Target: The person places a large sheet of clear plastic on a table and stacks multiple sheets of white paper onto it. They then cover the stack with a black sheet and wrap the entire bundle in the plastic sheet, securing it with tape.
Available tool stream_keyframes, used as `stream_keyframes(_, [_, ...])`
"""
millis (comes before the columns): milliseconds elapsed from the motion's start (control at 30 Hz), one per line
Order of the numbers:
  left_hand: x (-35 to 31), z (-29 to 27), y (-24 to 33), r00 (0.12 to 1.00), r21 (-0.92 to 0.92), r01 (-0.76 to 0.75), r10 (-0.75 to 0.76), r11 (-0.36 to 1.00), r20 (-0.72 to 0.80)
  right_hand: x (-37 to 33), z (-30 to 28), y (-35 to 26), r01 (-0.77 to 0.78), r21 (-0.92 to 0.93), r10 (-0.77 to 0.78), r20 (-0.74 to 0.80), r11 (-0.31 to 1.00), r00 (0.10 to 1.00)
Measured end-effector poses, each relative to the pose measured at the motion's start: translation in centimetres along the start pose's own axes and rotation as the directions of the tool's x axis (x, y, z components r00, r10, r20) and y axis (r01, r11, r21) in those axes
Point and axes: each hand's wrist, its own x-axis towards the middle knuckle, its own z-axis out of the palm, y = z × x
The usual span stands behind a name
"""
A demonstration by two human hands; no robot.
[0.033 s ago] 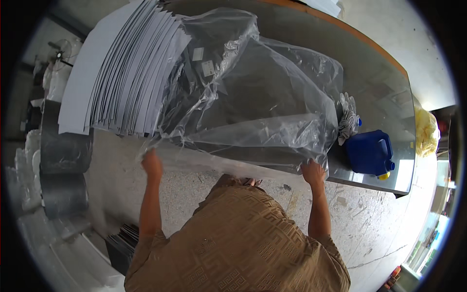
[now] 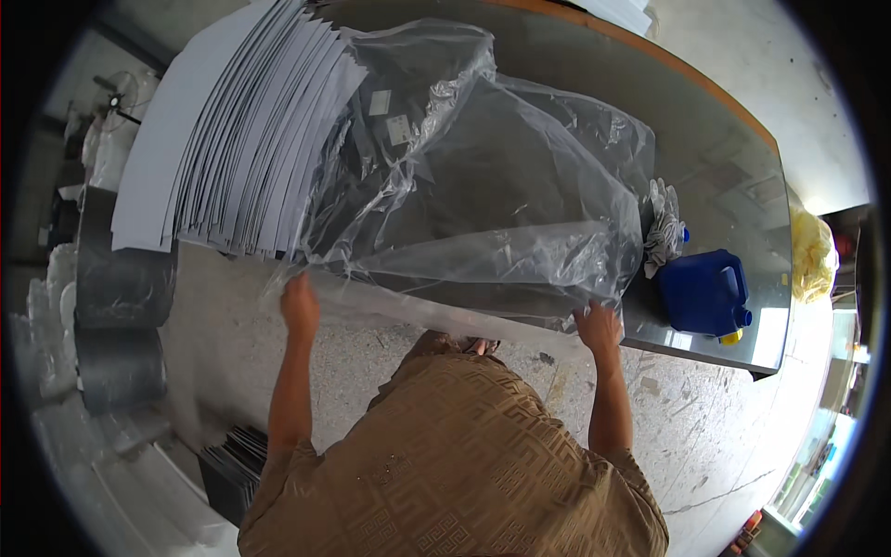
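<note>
Head view: blue jug (image 2: 705, 292) beside plastic sheet (image 2: 483, 232)

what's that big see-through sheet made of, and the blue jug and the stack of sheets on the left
The see-through sheet, gripped by the left hand and right hand, looks like thin glossy plastic film: it wrinkles, glints and shows the dark surface beneath. The blue jug seems rigid moulded plastic with a smooth sheen. The fanned sheet stack looks like matte paper or card; which one is unclear.

**Bright daylight, strong fisheye bend**

Soft, even daylight fills the scene. The clear plastic sheet (image 2: 483, 186) throws white glare along its creases. Right of it the tabletop (image 2: 742, 232) reflects light. Edges curve, corners go black, and the rim is blurred.
</note>
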Motion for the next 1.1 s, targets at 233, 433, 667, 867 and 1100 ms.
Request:
stream_keyframes(233, [9.3, -0.4, 10.7, 0.904, -0.302, -0.417, 0.357, 0.858, -0.233, 6.6, -6.1, -5.3, 0.541, 0.092, -0.367, -0.640, 0.836, 0.675])
stream_keyframes(433, [20.5, 2.1, 13.6, 0.871, -0.179, -0.487, 0.491, 0.855, -0.023, 18.1, -6.0, -8.7, 0.336, 0.061, -0.287, -0.393, 0.940, 0.874])
stream_keyframes(667, [34.4, 5.3, 16.7, 0.894, -0.076, -0.403, 0.410, 0.912, 0.180, 33.6, -8.4, -9.1, 0.115, -0.068, -0.121, -0.102, 0.991, 0.987])
stream_keyframes(867, [48.4, 6.9, 20.2, 0.939, -0.036, -0.332, 0.334, 0.943, 0.078, 44.8, -15.5, -10.5, 0.129, -0.243, -0.235, -0.482, 0.961, 0.844])
stream_keyframes(1100, [56.9, 12.1, 24.6, 0.896, 0.178, -0.358, 0.391, 0.917, -0.211, 45.9, -21.8, -10.8, 0.393, -0.250, -0.414, -0.809, 0.885, 0.417])
